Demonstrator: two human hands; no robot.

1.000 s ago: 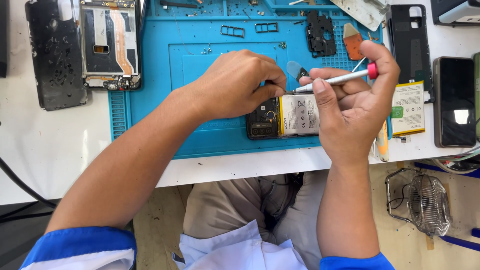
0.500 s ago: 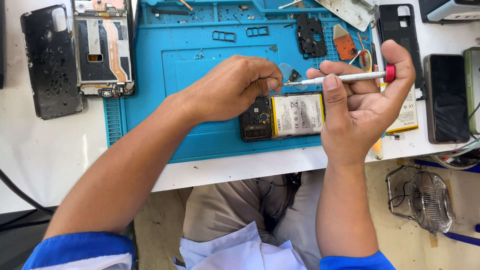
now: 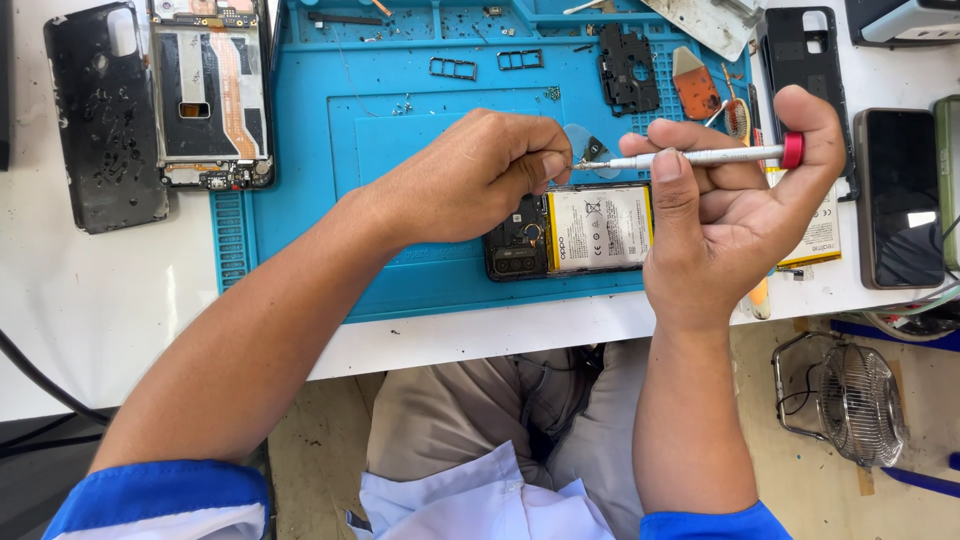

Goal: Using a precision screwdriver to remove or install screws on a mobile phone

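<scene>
Right hand point(image 3: 740, 215) clamps slim silver red-capped screwdriver point(image 3: 700, 156), now levelled; left hand point(image 3: 480, 175) pinches its tip above opened black phone point(image 3: 570, 232); bit apparently being seated.

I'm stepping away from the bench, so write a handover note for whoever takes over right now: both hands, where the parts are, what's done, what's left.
Right hand holds a slim silver screwdriver with a red cap, lying level, tip pointing left.
Left hand pinches at the tip; what it pinches is too small to tell.
Opened phone, battery showing, lies on the blue mat under both hands.
Done: back cover is off, lying left of the mat beside a second opened phone frame; a black inner plate lies at the mat's top.
Left: battery and board still in the phone.
</scene>
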